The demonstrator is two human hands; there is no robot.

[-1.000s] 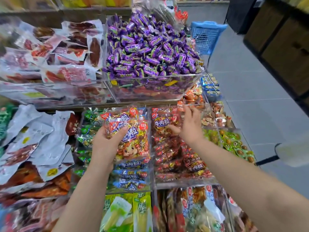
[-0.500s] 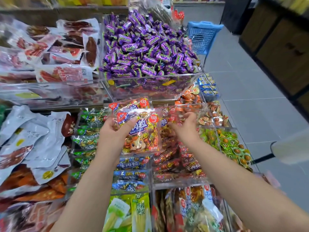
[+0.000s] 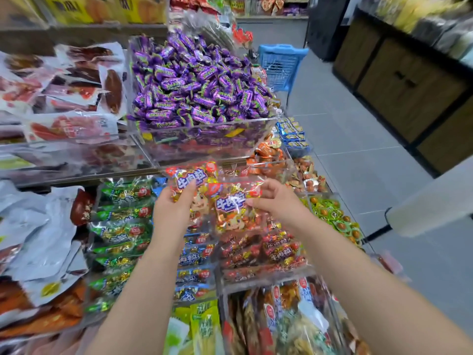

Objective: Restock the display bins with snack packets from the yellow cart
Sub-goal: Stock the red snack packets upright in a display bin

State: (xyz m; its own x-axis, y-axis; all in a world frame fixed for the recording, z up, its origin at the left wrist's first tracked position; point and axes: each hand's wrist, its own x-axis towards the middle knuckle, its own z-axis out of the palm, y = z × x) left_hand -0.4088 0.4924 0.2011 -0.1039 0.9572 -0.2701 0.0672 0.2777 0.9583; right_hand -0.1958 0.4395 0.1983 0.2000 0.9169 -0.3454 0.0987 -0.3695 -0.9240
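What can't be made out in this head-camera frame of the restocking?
Yellow cart: outside the head view entirely.
Anything behind the left hand's rear packet: hidden by it and by the right hand's front packet.
White object at right: blurred, cut off by the frame edge.
Yellow-green packets at bottom: cut off by the bottom edge.

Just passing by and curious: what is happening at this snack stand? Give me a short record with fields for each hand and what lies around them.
place: shop display of clear bins full of wrapped snacks
left hand: grips the rear snack packet, thumb on its front
right hand: pinches the right edge of the front snack packet
below the packets: bin of red packets, blue packets and green packets to its left
behind: purple candies heaped in a bin
floor: blue basket
yellow cart: not in view
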